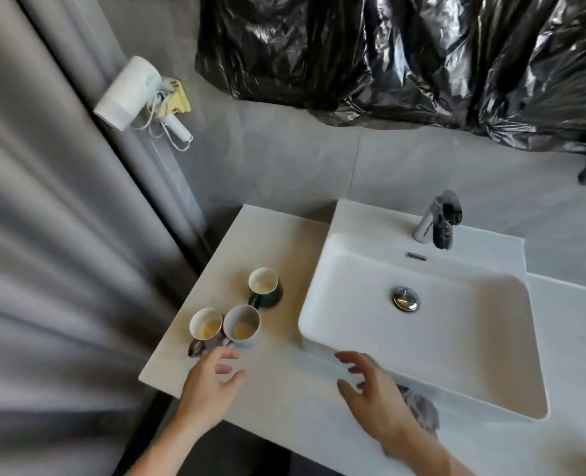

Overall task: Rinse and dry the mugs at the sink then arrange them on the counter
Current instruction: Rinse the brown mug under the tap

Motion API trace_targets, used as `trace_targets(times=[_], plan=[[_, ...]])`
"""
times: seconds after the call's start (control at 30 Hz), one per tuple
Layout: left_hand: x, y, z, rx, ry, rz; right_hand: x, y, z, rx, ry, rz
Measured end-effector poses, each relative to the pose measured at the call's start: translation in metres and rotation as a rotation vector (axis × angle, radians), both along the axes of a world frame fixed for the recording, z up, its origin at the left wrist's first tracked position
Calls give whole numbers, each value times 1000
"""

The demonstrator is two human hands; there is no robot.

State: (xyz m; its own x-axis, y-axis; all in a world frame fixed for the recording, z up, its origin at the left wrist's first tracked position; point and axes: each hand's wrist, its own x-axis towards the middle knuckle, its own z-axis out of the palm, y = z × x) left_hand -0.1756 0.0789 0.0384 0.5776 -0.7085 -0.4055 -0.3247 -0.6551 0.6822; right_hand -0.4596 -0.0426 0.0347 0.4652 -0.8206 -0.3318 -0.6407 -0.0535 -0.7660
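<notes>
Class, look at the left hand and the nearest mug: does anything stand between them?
Nothing visible does. The left hand hovers open just short of the grey mug, with only bare counter between. A dark crumpled thing lies by the neighbouring cream mug, off to the side, not in the way.

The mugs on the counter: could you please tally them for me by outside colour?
Dark green mug: 1
White mug: 1
Mug with a dark patterned outside: 1
Total: 3 mugs, all left of the sink.
</notes>
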Motion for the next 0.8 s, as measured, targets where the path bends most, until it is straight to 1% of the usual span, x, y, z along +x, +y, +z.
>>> trace_targets(times=[0.1,0.17,0.23,0.33,0.5,0.57,0.63,0.7,0.8], plan=[[59,1,-20,41,-93,9,35,-13,-5,-59,58,-12],[90,1,-36,76,-173,22,51,-15,-9,-56,95,-27],[112,0,-53,163,-191,98,66,-15,-12,-54,112,-26],[130,-7,-80,240,-95,71,86,-15,-16,-36,164,-16],[134,-13,-98,189,24,76,103,-17,-24,-69,329,28],[131,-13,-100,187,117,84,105,-17,-26,-77,351,21],[124,-12,-99,169,246,128,105,-18,-28,-85,354,10],[118,-11,-97,101,311,236,105,-19,-30,-94,356,7],[119,-5,-88,32,290,370,104,-20,-29,-165,440,17]])
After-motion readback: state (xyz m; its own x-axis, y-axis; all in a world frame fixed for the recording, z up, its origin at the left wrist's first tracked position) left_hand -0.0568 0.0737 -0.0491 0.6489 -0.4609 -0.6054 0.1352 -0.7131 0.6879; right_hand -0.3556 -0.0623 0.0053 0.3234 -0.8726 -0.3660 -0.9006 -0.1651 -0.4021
